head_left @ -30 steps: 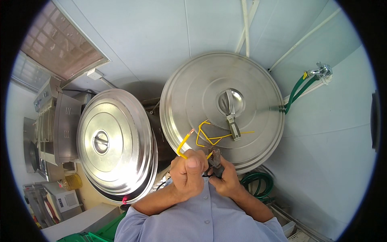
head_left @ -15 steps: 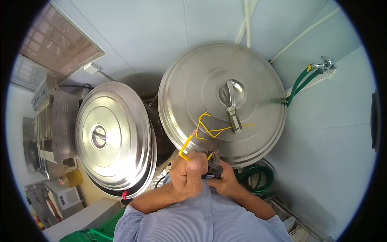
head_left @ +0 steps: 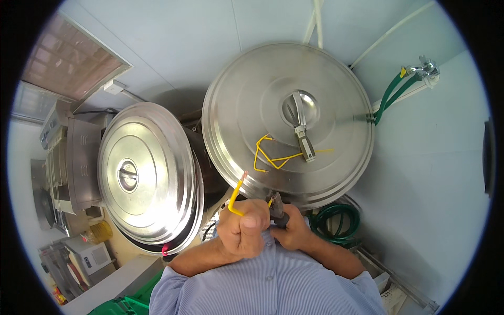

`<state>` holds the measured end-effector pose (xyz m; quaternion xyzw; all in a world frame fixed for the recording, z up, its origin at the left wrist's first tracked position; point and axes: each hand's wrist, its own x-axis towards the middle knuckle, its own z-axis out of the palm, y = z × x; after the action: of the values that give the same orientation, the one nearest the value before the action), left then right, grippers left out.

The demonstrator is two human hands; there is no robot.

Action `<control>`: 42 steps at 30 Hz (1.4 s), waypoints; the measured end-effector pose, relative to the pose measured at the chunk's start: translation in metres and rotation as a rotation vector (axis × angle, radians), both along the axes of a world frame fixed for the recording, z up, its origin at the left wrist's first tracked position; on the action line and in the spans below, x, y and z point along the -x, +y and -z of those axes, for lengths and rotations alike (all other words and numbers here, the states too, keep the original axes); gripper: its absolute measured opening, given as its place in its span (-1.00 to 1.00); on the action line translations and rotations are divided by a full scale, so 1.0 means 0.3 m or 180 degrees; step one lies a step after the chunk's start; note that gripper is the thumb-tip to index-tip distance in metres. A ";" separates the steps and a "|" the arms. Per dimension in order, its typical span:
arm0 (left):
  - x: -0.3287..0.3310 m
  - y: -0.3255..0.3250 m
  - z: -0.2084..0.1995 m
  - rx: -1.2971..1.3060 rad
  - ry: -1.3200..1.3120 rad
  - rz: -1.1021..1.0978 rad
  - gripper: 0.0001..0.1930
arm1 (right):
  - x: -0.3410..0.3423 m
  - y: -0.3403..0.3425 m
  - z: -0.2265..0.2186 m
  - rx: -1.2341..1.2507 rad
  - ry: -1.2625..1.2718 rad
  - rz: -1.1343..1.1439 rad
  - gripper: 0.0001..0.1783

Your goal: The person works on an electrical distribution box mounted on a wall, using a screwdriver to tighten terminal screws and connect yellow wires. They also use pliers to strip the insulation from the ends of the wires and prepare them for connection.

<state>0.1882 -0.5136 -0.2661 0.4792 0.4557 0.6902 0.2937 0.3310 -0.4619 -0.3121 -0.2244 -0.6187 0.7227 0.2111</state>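
My left hand (head_left: pixel 243 228) is closed in a fist around a thick yellow wire (head_left: pixel 235 200). One bent end, with bare copper at its tip, sticks up from the fist. At the fist's right side a short yellow end shows close to the jaws of dark pliers (head_left: pixel 277 205); whether the jaws touch it I cannot tell. My right hand (head_left: pixel 292 229) grips the pliers' handles, partly hidden. Beyond the hands, on a large round steel lid (head_left: pixel 236 105), lie bent yellow wires (head_left: pixel 258 157) and a slim tool with a grey and white handle (head_left: pixel 305 144).
A second steel lid (head_left: pixel 152 157) rests tilted on a vessel at the left. Green hose (head_left: pixel 336 223) lies coiled right of my hands, and another length hangs from a wall tap (head_left: pixel 424 68). Steel equipment (head_left: pixel 84 163) stands far left, near a window (head_left: pixel 73 58).
The pliers have turned slightly, their jaws now pointing more upward beside the wire. My left hand keeps its hold on the wire. The whole view has shifted a little.
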 end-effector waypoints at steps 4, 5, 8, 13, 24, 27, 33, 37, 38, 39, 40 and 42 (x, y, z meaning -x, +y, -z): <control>-0.005 -0.005 -0.014 0.0135 -0.0008 0.0048 -0.51 | -0.003 -0.002 0.002 0.0066 -0.0164 -0.0028 -0.63; -0.007 -0.008 -0.010 0.0113 -0.0049 0.0068 -0.51 | -0.003 -0.006 0.005 0.0100 -0.0182 -0.0019 -0.63; -0.001 -0.013 0.007 0.0053 -0.0189 0.0060 -0.52 | -0.005 -0.003 0.005 0.0071 -0.0223 0.0005 -0.60; 0.045 0.005 0.051 -0.0456 -0.0147 -0.0253 -0.52 | -0.001 0.066 -0.044 0.0293 -0.0066 0.0165 -0.44; 0.069 0.060 0.033 -0.0935 0.0492 -0.0178 -0.49 | 0.006 0.127 -0.064 -0.0839 -0.0547 -0.0202 -0.38; 0.054 0.050 0.049 -0.0767 0.0044 -0.0139 -0.51 | 0.019 0.121 -0.075 -0.0583 -0.0426 -0.0288 -0.41; 0.052 0.029 0.048 -0.0295 -0.0551 -0.0035 -0.52 | 0.023 0.107 -0.062 -0.0273 -0.0402 -0.0375 -0.49; 0.042 0.026 0.045 -0.0004 -0.0561 -0.0099 -0.51 | 0.024 0.091 -0.060 0.0016 -0.0419 -0.0279 -0.54; 0.040 0.029 0.038 0.0092 -0.0580 -0.0056 -0.51 | 0.022 0.084 -0.054 0.0070 -0.0412 -0.0234 -0.55; 0.040 0.032 0.032 0.0184 -0.0596 -0.0006 -0.51 | 0.020 0.077 -0.043 0.0119 -0.0402 -0.0183 -0.56; 0.039 0.034 0.031 0.0157 -0.0616 0.0000 -0.50 | 0.019 0.072 -0.032 0.0168 -0.0391 -0.0132 -0.56; 0.042 0.027 0.043 0.0112 -0.0533 -0.0034 -0.49 | 0.010 0.074 -0.014 0.0320 -0.0352 -0.0367 -0.52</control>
<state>0.1755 -0.5054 -0.2791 0.4122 0.4441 0.7213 0.3355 0.3279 -0.4396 -0.3078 -0.2383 -0.6043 0.7502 0.1231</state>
